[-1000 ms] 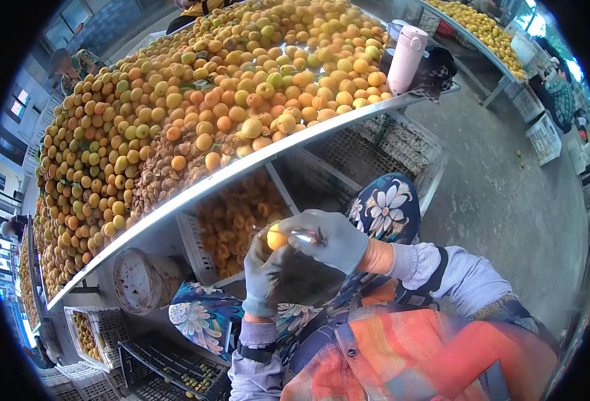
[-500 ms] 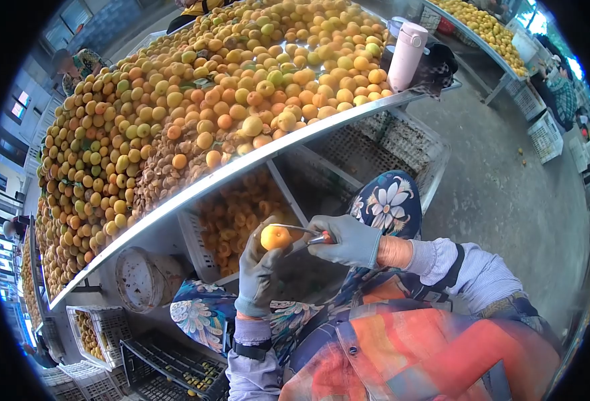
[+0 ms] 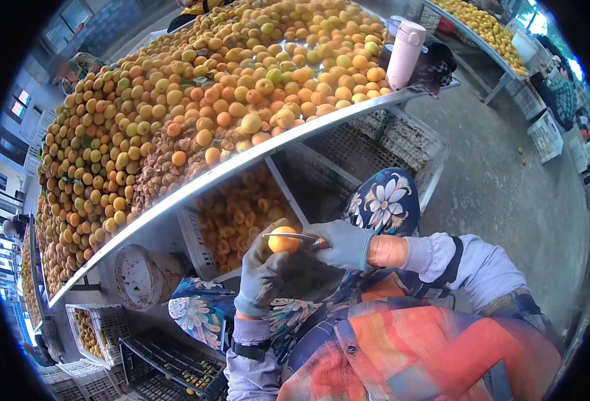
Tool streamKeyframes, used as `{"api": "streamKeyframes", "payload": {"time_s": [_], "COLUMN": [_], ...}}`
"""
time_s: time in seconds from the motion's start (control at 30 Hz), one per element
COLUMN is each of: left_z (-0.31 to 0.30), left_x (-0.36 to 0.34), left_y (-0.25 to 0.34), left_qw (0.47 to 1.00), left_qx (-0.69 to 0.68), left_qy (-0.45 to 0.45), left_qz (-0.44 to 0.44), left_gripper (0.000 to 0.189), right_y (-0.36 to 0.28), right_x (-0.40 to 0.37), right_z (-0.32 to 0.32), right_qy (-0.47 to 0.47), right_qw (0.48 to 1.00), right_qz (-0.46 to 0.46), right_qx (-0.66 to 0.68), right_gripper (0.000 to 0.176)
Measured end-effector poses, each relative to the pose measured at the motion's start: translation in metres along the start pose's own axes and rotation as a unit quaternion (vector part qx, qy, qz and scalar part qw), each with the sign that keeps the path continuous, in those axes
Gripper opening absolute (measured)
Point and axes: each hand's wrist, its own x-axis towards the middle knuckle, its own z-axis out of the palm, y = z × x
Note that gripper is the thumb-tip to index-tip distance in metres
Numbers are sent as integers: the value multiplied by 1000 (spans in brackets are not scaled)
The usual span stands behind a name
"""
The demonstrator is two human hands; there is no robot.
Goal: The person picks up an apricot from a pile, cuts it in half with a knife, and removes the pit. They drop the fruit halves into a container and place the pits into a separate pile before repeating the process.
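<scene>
My left hand (image 3: 260, 275), in a grey work glove, is closed around a yellow-orange apricot (image 3: 283, 241). In my right hand (image 3: 345, 245), gloved as well, is a small knife (image 3: 296, 236) with a reddish handle; its blade lies across the upper face of the apricot. Both hands are over my lap, in front of the table edge. Below and beyond them stands a crate (image 3: 191, 234) of opened apricot halves (image 3: 241, 217).
A sloping metal-edged table (image 3: 201, 186) bears heaped apricots (image 3: 128, 113) and a patch of pits (image 3: 158, 167). A pink flask (image 3: 406, 55) stands at its right corner. A white bucket (image 3: 140, 277) and crates (image 3: 101, 331) are at lower left. Other people work farther off.
Both hands have shifted slightly, the apricot moving a little right and down. The blade now lies across the fruit's upper front instead of at its top edge.
</scene>
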Motion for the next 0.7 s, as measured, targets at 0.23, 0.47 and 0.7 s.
{"api": "streamKeyframes", "payload": {"time_s": [0.23,0.47,0.7], "left_z": [7,13,20], "left_x": [1,0,6], "left_y": [14,-3,-26], "left_qw": [995,999,995], "left_qx": [101,25,41], "left_qy": [-13,25,62], "left_qz": [-7,35,61], "left_gripper": [65,65,61], "right_y": [-3,-3,17], "right_x": [-10,-3,-2], "right_z": [0,-2,34], "right_qy": [33,-14,93], "right_qw": [995,993,992], "right_qz": [36,67,77], "right_qx": [-90,-98,45], "right_gripper": [21,32,40]}}
